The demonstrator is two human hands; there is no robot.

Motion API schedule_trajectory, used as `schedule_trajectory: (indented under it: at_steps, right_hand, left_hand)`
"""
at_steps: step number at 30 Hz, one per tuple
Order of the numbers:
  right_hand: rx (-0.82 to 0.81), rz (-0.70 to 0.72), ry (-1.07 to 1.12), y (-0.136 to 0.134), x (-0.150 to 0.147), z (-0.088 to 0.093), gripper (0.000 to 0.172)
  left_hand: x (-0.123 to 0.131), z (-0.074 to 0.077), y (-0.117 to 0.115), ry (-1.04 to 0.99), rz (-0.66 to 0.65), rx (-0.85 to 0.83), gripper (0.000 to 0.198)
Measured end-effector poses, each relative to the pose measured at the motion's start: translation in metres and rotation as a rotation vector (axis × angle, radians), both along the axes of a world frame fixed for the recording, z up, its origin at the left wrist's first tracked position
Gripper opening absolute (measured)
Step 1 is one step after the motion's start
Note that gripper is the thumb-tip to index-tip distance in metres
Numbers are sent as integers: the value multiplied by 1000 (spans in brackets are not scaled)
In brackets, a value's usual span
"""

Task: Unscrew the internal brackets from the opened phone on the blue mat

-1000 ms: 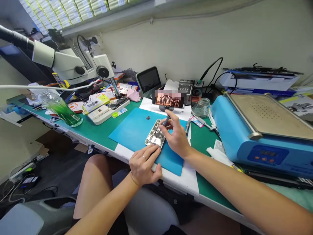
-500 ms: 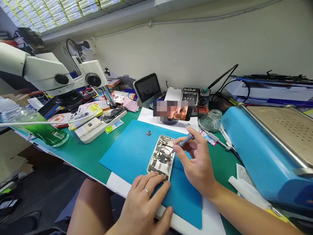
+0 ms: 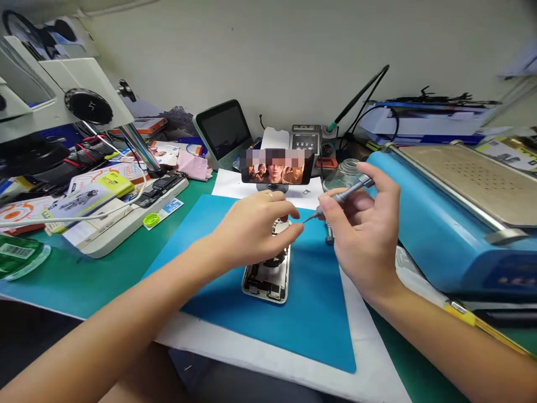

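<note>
Right hand (image 3: pixel 366 232) grasping slim grey metal screwdriver (image 3: pixel 345 195) beside opened white-framed phone (image 3: pixel 268 276), left hand (image 3: pixel 257 228) above phone, grip unclear

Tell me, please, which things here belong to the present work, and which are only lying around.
In the work:
opened phone, under the left hand
screwdriver, held in the right hand
blue mat, beneath the phone

Apparently just lying around:
dark screen
glass jar
green bottle
</note>
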State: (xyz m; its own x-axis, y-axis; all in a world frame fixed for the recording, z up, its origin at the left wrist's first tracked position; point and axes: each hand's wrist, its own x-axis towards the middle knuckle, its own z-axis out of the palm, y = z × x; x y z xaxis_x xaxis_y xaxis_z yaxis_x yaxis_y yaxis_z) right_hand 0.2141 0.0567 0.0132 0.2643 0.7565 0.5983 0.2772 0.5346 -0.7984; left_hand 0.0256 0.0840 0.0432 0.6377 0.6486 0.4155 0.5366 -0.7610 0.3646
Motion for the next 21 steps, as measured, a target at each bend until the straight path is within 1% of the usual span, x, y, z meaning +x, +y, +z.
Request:
schedule_trajectory:
  at_steps: [3,7,11,15,18,21]
  right_hand:
    - [5,-27,5,-2,6,2,55]
    - [25,-9,-12,-3,13,-6,54]
    - [14,18,-35,-1,14,-13,54]
    - [21,24,-66,2,16,-12,55]
    - [81,-2,-77,5,21,-8,55]
    - [124,-68,-114,10,26,-5,54]
  left_hand:
    - [15,-4,12,9,-86,21,19]
    - [26,-19,13,1,-104,64,19]
    - [26,-31,14,-20,-101,65,19]
    - [22,-36,17,-28,-99,32,21]
    - [19,-38,18,-31,-91,-3,21]
    - [17,-38,18,-17,-107,-32,22]
